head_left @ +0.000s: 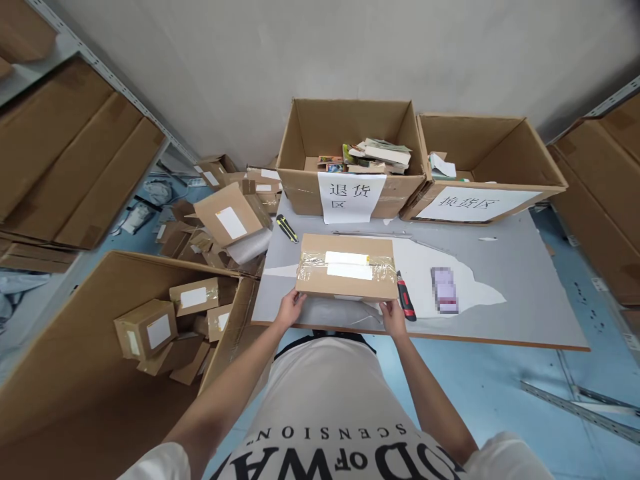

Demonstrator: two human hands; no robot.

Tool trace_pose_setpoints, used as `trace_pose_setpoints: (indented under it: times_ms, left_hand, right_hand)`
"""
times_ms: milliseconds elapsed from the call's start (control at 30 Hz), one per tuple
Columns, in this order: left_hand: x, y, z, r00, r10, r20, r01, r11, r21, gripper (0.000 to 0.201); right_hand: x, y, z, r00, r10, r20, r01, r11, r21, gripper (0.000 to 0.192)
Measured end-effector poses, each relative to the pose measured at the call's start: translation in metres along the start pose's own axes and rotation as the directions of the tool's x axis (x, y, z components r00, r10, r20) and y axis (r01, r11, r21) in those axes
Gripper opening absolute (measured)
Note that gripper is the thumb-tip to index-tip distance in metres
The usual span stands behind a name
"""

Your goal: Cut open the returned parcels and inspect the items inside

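1. The parcel (347, 275) lies flat on the near part of the desk (525, 293), directly in front of us, with its near edge close to the desk's front edge.
2. Our left hand (290, 309) rests against the parcel's near left corner and our right hand (393, 317) against its near right corner. Both grips are loose: fingers touch the cardboard edge but do not close around it, and the parcel is not lifted.
3. Done, in our judgement: the parcel has been brought to the working spot and squared up. Clear tape and two white labels still cover its top, so it remains sealed.
4. Left, in our judgement: cutting the tape, opening the parcel and placing its contents. The red knife (405, 296) lies untouched just beside our right hand, and a yellow knife (287, 228) lies further back to the left.
5. The left sorting box (350, 150) at the back of the desk holds books and packets; the right sorting box (480, 167) holds little that we can see.
6. More sealed parcels sit in the big carton (100, 347) on the floor to our left, so we judge the work to be far from finished.
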State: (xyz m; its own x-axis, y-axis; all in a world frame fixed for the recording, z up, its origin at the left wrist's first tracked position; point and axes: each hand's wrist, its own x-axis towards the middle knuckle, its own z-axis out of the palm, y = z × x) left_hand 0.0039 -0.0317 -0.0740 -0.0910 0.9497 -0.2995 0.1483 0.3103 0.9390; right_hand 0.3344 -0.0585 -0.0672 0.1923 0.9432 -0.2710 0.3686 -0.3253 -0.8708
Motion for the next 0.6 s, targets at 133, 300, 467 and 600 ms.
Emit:
trace_pose_setpoints:
  times_ms: [133,300,467,600]
  left_hand:
    - [0.000,0.018,-0.005,0.998,0.038,0.055,-0.038,0.999,-0.002,0.064]
    - [0.000,0.060,-0.016,0.983,0.166,0.073,-0.172,0.981,0.088,0.062]
    - [0.008,0.085,-0.020,0.983,0.182,0.001,-0.178,0.960,0.215,0.056]
    - [0.019,0.083,-0.019,0.988,0.156,-0.013,-0.149,0.960,0.239,0.054]
  right_hand:
    - [0.004,-0.014,-0.011,0.999,-0.046,0.000,0.045,0.998,-0.034,0.051]
    - [0.011,-0.041,-0.035,0.996,-0.083,0.033,0.086,0.992,-0.093,0.051]
    - [0.011,-0.064,-0.045,0.998,-0.055,-0.016,0.051,0.980,-0.192,0.053]
    - [0.012,-0.070,-0.042,0.992,-0.016,-0.123,-0.015,0.969,-0.246,0.052]
